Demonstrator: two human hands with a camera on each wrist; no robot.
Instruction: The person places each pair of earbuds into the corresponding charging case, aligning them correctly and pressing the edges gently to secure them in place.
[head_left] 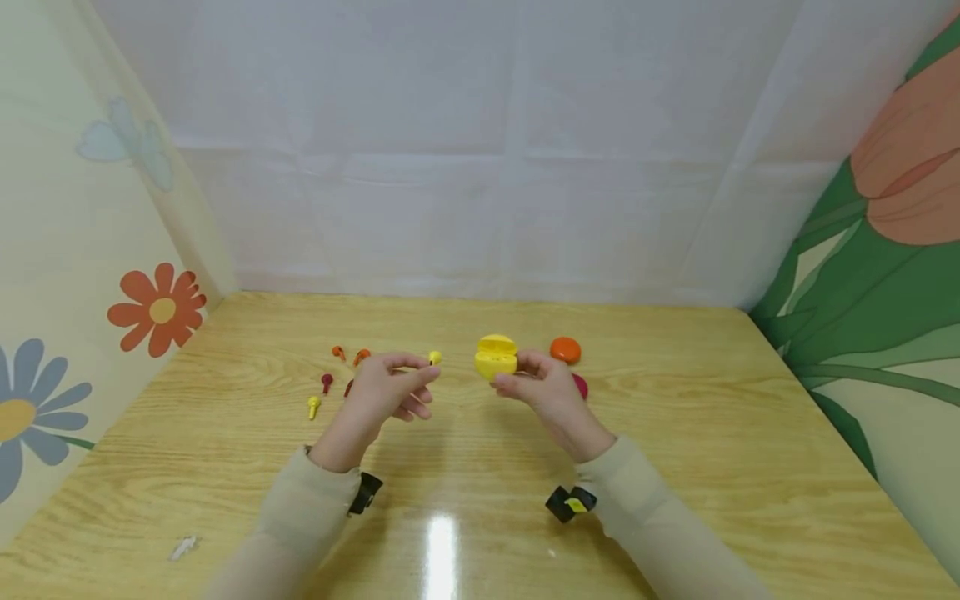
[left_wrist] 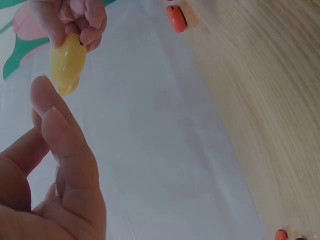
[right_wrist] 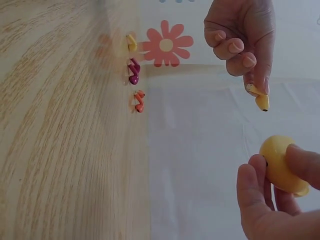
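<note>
Between thumb and index finger, my left hand [head_left: 390, 392] pinches a yellow earbud [head_left: 435, 357]; the right wrist view shows the earbud [right_wrist: 262, 101] at the fingertips. A short way to its right, my right hand [head_left: 553, 398] grips a round yellow case [head_left: 496, 358] by its side, lid raised, inside facing the head camera. In the left wrist view my left hand [left_wrist: 65, 175] is close up and hides the earbud, with the case [left_wrist: 68, 61] beyond it. Earbud and case are apart, both held above the table.
On the table [head_left: 465, 500] at left lie another yellow earbud [head_left: 313, 407], orange earbuds [head_left: 339, 352] and a dark red one [head_left: 327, 382], with another partly behind my left hand. An orange case [head_left: 566, 350] and a partly hidden crimson case [head_left: 581, 386] are beyond my right hand.
</note>
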